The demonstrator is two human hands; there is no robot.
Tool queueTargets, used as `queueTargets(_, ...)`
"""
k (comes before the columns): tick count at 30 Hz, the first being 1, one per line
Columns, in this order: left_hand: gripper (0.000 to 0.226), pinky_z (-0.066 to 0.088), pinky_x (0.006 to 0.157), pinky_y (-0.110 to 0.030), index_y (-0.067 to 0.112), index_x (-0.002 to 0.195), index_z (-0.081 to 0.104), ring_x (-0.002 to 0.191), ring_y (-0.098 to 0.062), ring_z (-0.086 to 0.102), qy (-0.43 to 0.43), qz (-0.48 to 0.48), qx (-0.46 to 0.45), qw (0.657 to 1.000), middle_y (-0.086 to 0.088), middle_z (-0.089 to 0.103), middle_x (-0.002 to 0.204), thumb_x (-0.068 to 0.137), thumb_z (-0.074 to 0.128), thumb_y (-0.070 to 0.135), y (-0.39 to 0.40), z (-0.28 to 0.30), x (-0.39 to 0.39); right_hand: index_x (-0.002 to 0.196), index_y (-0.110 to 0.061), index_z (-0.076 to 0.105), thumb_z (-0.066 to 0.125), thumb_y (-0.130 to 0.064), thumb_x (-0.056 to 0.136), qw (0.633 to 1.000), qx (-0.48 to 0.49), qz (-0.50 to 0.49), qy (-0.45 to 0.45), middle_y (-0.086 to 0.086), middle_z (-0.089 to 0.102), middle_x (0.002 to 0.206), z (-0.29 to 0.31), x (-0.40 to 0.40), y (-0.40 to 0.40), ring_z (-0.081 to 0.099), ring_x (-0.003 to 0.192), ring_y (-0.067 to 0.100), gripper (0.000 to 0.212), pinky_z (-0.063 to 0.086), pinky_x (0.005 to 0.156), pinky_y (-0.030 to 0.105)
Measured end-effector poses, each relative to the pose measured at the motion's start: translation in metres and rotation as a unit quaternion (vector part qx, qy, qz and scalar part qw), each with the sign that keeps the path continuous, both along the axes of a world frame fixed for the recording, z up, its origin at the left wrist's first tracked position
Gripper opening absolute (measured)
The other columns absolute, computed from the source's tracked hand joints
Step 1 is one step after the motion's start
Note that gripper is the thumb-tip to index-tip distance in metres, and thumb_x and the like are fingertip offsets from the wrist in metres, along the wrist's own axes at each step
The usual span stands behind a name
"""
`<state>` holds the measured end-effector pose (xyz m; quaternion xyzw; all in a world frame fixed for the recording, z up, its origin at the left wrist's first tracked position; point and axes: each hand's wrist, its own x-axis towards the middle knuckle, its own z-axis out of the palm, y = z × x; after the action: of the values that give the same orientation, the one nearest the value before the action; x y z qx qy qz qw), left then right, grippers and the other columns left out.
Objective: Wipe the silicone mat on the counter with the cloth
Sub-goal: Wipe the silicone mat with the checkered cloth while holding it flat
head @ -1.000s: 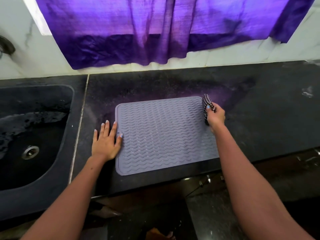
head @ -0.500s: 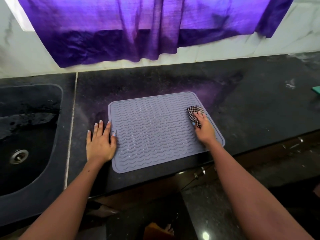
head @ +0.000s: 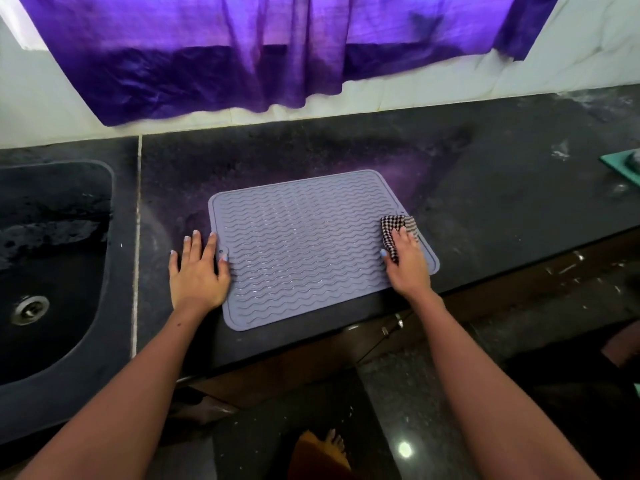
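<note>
Wiping looks barely begun, as far as one moment can tell. The silicone mat, grey with wavy ribs, lies flat on the dark counter, close to the counter's front edge and between the sink at the left end and a green object at the right end.

The right hand rests on the mat's right edge, pressing a bunched checked cloth against the ribs. Its fingers bend over the cloth and the thumb lies along the cloth's left side, so the cloth seems held as well as pressed. How tightly it is held cannot be told.

The left hand lies flat with straight, spread fingers. Most of it is on the counter just beside the mat's left edge, and the thumb and forefinger touch that edge. It holds nothing and appears to steady the mat.

The ribbed middle and left of the mat show faint glints that may be moisture, but no clear wiped band stands out. Judging by this, the cloth sits at one side with nearly the whole surface still ahead: passes across toward the left edge, and along the far and near edges.
</note>
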<state>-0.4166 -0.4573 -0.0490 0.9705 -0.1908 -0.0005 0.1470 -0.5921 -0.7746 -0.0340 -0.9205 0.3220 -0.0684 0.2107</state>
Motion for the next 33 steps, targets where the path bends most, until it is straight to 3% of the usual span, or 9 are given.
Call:
queueTargets(6, 0.076, -0.005, 0.118, -0.042, 0.016, 0.15, 0.007, 0.146, -0.022, -0.003, 0.047, -0.037, 0.044, 0.997, -0.009, 0.0, 0.159, 0.084, 0.006, 0.053, 0.011, -0.001, -0.005, 0.139, -0.01, 0.041, 0.05, -0.015, 0.095, 0.982, 0.166, -0.01, -0.086, 0.009, 0.032, 0.151, 0.015, 0.001, -0.017, 0.03, 0.139, 0.021, 0.045, 0.021, 0.111, 0.025)
queueTargets(11, 0.076, -0.004, 0.118, -0.04, 0.014, 0.15, 0.01, 0.147, -0.019, -0.001, 0.018, -0.044, 0.043, 0.998, -0.006, 0.003, 0.159, 0.086, 0.005, 0.054, 0.019, -0.003, -0.021, 0.129, -0.005, 0.053, 0.046, -0.007, 0.096, 0.808, 0.45, -0.213, -0.316, 0.009, 0.057, 0.129, 0.043, 0.01, -0.027, 0.056, 0.111, 0.019, 0.034, 0.044, 0.101, 0.032)
queueTargets(17, 0.073, 0.002, 0.118, -0.039, 0.014, 0.148, 0.025, 0.146, -0.019, 0.009, -0.008, -0.033, -0.01, 0.999, -0.006, 0.016, 0.157, 0.087, 0.011, 0.053, 0.019, -0.003, -0.02, 0.144, -0.016, 0.033, 0.046, -0.029, 0.096, 0.987, 0.103, -0.038, -0.12, 0.004, 0.026, 0.154, 0.013, -0.01, 0.024, 0.022, 0.143, 0.023, 0.051, 0.02, 0.117, 0.04)
queueTargets(20, 0.07, 0.006, 0.118, -0.04, 0.014, 0.146, 0.031, 0.145, -0.021, 0.014, -0.025, -0.026, -0.028, 0.999, -0.007, 0.021, 0.156, 0.088, 0.017, 0.05, 0.018, -0.006, -0.02, 0.148, -0.017, 0.024, 0.042, -0.038, 0.096, 0.998, -0.008, 0.006, -0.057, 0.001, 0.014, 0.157, -0.003, -0.01, 0.022, 0.011, 0.146, 0.022, 0.058, 0.017, 0.117, 0.044)
queueTargets(23, 0.069, 0.006, 0.118, -0.039, 0.014, 0.145, 0.032, 0.145, -0.021, 0.015, -0.025, -0.027, -0.026, 0.999, -0.007, 0.023, 0.156, 0.088, 0.02, 0.05, 0.017, -0.005, -0.02, 0.144, -0.018, 0.033, 0.045, -0.033, 0.096, 0.993, 0.081, 0.015, -0.087, 0.0, 0.024, 0.155, 0.0, -0.009, 0.007, 0.021, 0.143, 0.019, 0.052, 0.022, 0.114, 0.04)
queueTargets(25, 0.069, 0.007, 0.118, -0.039, 0.015, 0.145, 0.033, 0.145, -0.021, 0.016, -0.023, -0.02, -0.027, 0.999, -0.007, 0.023, 0.155, 0.087, 0.021, 0.05, 0.018, -0.003, -0.02, 0.135, -0.012, 0.047, 0.048, -0.022, 0.096, 0.955, 0.234, -0.047, -0.173, 0.005, 0.046, 0.143, 0.014, -0.006, -0.002, 0.044, 0.128, 0.019, 0.04, 0.034, 0.104, 0.029)
queueTargets(27, 0.07, 0.007, 0.118, -0.039, 0.015, 0.145, 0.034, 0.145, -0.021, 0.017, -0.024, -0.02, -0.027, 0.999, -0.007, 0.024, 0.155, 0.086, 0.021, 0.051, 0.018, -0.002, -0.021, 0.118, -0.007, 0.058, 0.046, -0.016, 0.097, 0.831, 0.458, -0.164, -0.269, 0.008, 0.063, 0.117, 0.034, -0.003, -0.015, 0.059, 0.097, 0.016, 0.026, 0.049, 0.081, 0.025)
queueTargets(29, 0.07, 0.008, 0.118, -0.039, 0.015, 0.144, 0.034, 0.144, -0.021, 0.017, -0.023, -0.018, -0.027, 0.999, -0.007, 0.025, 0.155, 0.086, 0.021, 0.051, 0.019, -0.002, -0.021, 0.113, -0.005, 0.059, 0.043, -0.013, 0.097, 0.755, 0.531, -0.212, -0.321, 0.004, 0.063, 0.097, 0.044, 0.0, -0.023, 0.06, 0.083, 0.013, 0.024, 0.052, 0.073, 0.025)
queueTargets(33, 0.07, 0.007, 0.118, -0.039, 0.015, 0.145, 0.033, 0.145, -0.02, 0.016, -0.02, -0.022, -0.029, 0.999, -0.007, 0.024, 0.155, 0.086, 0.02, 0.052, 0.02, -0.002, -0.021, 0.134, -0.01, 0.049, 0.048, -0.016, 0.096, 0.908, 0.316, -0.106, -0.255, -0.001, 0.054, 0.13, 0.051, 0.008, 0.014, 0.053, 0.112, 0.014, 0.038, 0.045, 0.094, 0.023)
